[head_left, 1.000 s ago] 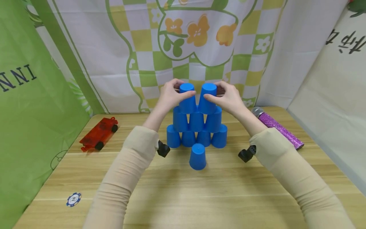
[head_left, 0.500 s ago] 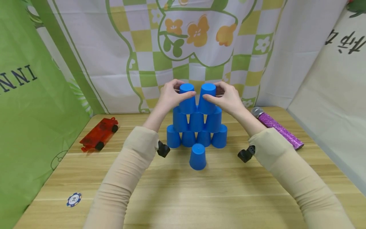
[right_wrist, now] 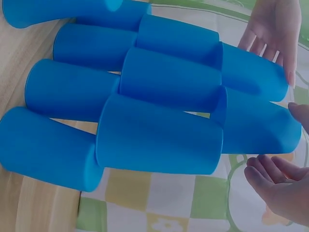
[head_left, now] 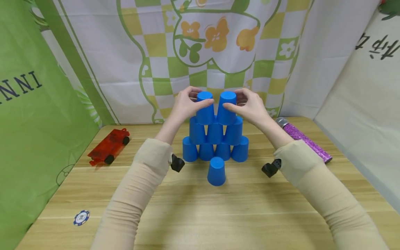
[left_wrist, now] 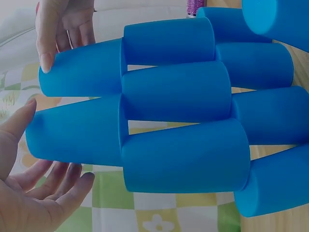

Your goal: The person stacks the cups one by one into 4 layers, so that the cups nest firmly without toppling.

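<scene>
Blue plastic cups stand upside down in a stacked pyramid. Its bottom row (head_left: 189,151) has several cups, and the middle row (head_left: 215,133) has three. Two cups sit side by side on top. My left hand (head_left: 184,104) holds the left top cup (head_left: 204,114) between thumb and fingers, near its narrow end. The right top cup (head_left: 226,115) is held the same way by my right hand (head_left: 252,107). In both wrist views the wide rims of the top cups rest against the middle row. One more blue cup (head_left: 216,173) stands alone in front of the pyramid.
A red translucent toy car (head_left: 109,146) lies on the wooden table (head_left: 218,222) at the left. Nearer on that side is a poker chip (head_left: 81,218). A purple glittery microphone (head_left: 304,140) lies at the right. A patterned curtain (head_left: 159,45) hangs close behind the pyramid.
</scene>
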Demonstrator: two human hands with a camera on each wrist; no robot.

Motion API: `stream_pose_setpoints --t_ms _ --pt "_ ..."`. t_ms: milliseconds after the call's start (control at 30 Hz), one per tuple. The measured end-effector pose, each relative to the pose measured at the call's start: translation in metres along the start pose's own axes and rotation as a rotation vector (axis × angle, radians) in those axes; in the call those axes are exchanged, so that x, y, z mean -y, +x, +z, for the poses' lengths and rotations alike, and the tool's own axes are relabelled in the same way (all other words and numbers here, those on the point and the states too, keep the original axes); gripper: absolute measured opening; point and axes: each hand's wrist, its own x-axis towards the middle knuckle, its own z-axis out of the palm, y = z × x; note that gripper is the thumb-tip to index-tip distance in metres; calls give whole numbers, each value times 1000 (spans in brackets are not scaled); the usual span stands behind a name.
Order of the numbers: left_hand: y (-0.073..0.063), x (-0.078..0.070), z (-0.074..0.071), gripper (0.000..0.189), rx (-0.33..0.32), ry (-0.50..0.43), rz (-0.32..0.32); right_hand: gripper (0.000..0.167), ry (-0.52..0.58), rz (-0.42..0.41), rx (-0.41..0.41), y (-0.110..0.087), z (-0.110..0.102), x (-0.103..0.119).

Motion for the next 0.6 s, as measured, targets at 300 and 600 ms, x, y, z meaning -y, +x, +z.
stream_pose_setpoints --t_ms 300,600 --pt "-9 6 -16 70 10 -24 20 69 29 11 -14 -12 -12 -1" --pt "-31 15 -40 69 -51 -44 57 76 7 -2 -62 -35 -23 -1"
